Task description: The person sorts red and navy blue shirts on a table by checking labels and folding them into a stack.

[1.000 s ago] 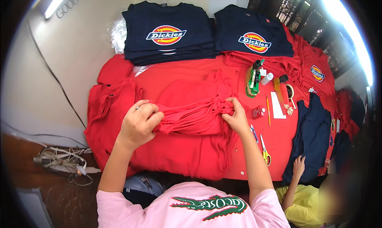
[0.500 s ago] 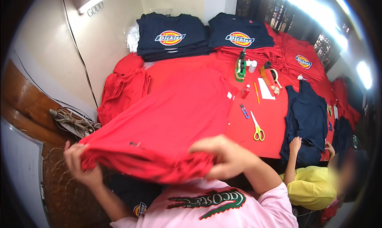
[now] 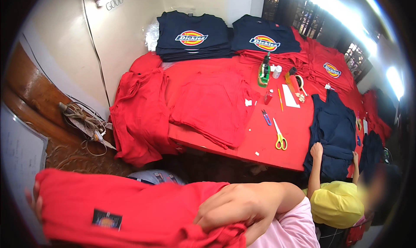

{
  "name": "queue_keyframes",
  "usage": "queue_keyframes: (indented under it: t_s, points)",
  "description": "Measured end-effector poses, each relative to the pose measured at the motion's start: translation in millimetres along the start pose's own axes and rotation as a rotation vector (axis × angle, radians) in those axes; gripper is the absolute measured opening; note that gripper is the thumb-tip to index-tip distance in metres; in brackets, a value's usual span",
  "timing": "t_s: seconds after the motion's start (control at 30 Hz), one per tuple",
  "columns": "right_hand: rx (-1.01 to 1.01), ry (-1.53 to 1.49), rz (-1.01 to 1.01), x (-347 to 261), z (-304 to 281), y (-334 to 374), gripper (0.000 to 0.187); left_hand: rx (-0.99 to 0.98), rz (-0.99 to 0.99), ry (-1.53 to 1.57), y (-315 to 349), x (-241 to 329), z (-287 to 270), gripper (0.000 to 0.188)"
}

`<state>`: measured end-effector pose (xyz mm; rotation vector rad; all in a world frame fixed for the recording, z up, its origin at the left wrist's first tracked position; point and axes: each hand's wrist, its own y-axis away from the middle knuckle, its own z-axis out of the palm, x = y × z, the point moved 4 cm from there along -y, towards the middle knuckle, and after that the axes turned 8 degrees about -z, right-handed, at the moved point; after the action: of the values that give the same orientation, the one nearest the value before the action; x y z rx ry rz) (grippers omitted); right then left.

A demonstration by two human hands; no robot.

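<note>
A red shirt [image 3: 143, 204] with a dark woven label is bunched up close to me at the lower left, off the table. My right hand [image 3: 236, 204] is closed on its right end, the cloth gathered under the fingers. At its far left end, my left hand [image 3: 34, 201] grips the cloth; most of this hand is hidden behind the red fabric. Beyond it, folded red shirts [image 3: 212, 105] lie on the red-covered table, beside draped red garments [image 3: 141, 113] at the left edge.
Stacks of navy shirts [image 3: 193, 38] stand at the back. Yellow-handled scissors [image 3: 280, 137], blue thread snips [image 3: 266, 117], a pencil [image 3: 280, 100], a green tape dispenser [image 3: 264, 74] and a white bottle [image 3: 277, 72] lie right of centre. A co-worker in yellow [image 3: 336, 204] handles a navy garment [image 3: 331, 126].
Both hands have pulled the red shirt off the table toward me and down to the left. The folded red shirts beneath now show. The co-worker's hands have shifted slightly on the navy garment.
</note>
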<state>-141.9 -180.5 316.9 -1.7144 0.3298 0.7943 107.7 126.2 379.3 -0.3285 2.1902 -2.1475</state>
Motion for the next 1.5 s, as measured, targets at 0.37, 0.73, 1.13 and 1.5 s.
queue_keyframes:
  t_s: [0.37, 0.73, 1.13, 1.5]
  points:
    - [0.492, 0.262, 0.198, 7, -142, 51, 0.057, -0.275, -0.186, 0.263, 12, -73, 219, 0.031]
    - [1.204, 0.747, 0.897, 228, -432, 304, 0.038, -1.518, -0.249, 0.222, 252, -179, 652, 0.053]
    - [0.865, 1.469, 0.932, 250, -421, 241, 0.041, -1.761, -0.350, 0.385, 347, -215, 711, 0.066]
    - [1.178, 0.827, 0.829, 232, -390, 196, 0.046, -1.658, -0.305, 0.258, 320, -205, 687, 0.053]
